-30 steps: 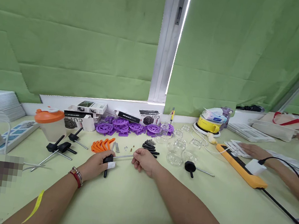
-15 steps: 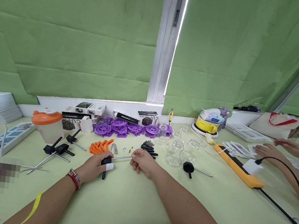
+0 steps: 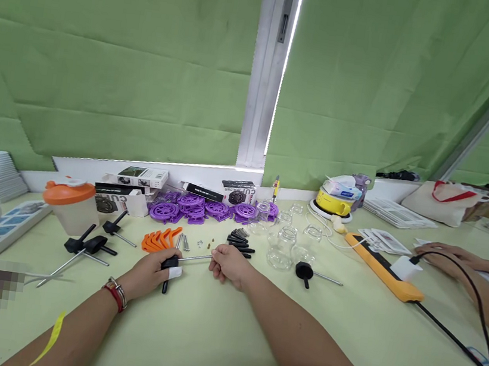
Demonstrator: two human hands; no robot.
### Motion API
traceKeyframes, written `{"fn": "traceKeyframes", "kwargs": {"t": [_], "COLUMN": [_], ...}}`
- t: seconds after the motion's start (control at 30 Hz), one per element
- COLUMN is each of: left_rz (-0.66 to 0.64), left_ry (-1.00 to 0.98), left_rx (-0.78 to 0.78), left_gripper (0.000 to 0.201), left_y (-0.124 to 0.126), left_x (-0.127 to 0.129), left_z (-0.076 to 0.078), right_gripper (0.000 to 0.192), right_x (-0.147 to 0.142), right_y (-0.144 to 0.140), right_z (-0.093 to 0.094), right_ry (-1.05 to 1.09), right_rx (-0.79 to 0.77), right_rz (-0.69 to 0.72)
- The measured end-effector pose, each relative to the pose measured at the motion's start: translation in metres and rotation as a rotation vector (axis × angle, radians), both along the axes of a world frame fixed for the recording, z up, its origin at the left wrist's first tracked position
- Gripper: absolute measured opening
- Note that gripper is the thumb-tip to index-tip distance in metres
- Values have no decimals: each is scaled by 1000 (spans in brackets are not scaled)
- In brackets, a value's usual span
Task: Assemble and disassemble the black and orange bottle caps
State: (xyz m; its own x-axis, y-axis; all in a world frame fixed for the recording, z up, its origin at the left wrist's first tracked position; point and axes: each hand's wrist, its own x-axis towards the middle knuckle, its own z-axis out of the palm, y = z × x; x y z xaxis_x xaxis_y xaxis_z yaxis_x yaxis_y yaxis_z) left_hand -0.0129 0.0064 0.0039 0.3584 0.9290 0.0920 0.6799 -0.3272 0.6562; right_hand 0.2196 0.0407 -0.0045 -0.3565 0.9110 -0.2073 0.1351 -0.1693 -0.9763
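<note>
The left hand (image 3: 152, 270) is closed around a black knob (image 3: 169, 264) low on the pale green table (image 3: 224, 336) — its metal rod (image 3: 195, 257) runs right into the pinching fingers of the right hand (image 3: 227, 263), just before the orange clips (image 3: 159, 239).

An assembly workbench: purple wheels (image 3: 205, 208), orange clips (image 3: 160, 239), black screws (image 3: 239, 241), jars (image 3: 283, 247), product boxes (image 3: 135, 176) and a power strip (image 3: 384, 266) along green blinds (image 3: 121, 59).

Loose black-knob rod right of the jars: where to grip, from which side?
Grip the rod by its black knob, coming from above. The knob is the bulkiest part; the thin metal shaft lies flat on the table, with bare surface around it.
</note>
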Motion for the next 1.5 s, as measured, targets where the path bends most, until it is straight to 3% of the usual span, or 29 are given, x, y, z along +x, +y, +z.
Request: {"fn": "traceKeyframes", "kwargs": {"t": [0.57, 0.63, 0.73, 0.8, 0.9, 1.07, 1.17, 1.23, 1.27, 1.33, 1.5], "left_rz": [38, 49, 46, 32, -9, -81, 195, 431, 532, 613, 549], "left_ry": [8, 11, 21, 16, -7, -63, 110, 399, 525, 691, 796], "left_rx": [21, 18, 21, 41, 84, 225, 463, 555, 564, 514, 305], "left_gripper": [30, 29, 27, 25, 26, 34, 30, 33, 35, 40, 35], "left_y": [-6, -7, -11, -15, -21, -20, -8, 3, 9, 19, 27], "left_x": [3, 4, 6, 10, 19, 14, -10, -30, -39, -54, -66], "left_z": [0, 1, 4, 7, 11, 18, 23, 24, 23, 19, 9], "right_gripper": [32, 31, 23, 19, 18, 21, 20, 19, 18, 15, 17], "right_x": [1, 3, 4, 0, -10, -12, 2, 18, 29, 54, 135], "right_y": [-8, -9, -16, -22, -32, -39, -45, -53, -58, -69, -95], "right_z": [3, 4, 12, 17, 20, 24, 33, 38, 40, 42, 36], "right_ry": [-187, -336, -603, -715, -860, -941, -905, -905, -917, -955, -985], "right_rx": [65, 217, 710, 993, 1138, 1071, 982, 961, 956, 940, 810], "right_rz": [28, -8, -85, -34, 119, 120, 123, 150, 169, 203, 133]}}
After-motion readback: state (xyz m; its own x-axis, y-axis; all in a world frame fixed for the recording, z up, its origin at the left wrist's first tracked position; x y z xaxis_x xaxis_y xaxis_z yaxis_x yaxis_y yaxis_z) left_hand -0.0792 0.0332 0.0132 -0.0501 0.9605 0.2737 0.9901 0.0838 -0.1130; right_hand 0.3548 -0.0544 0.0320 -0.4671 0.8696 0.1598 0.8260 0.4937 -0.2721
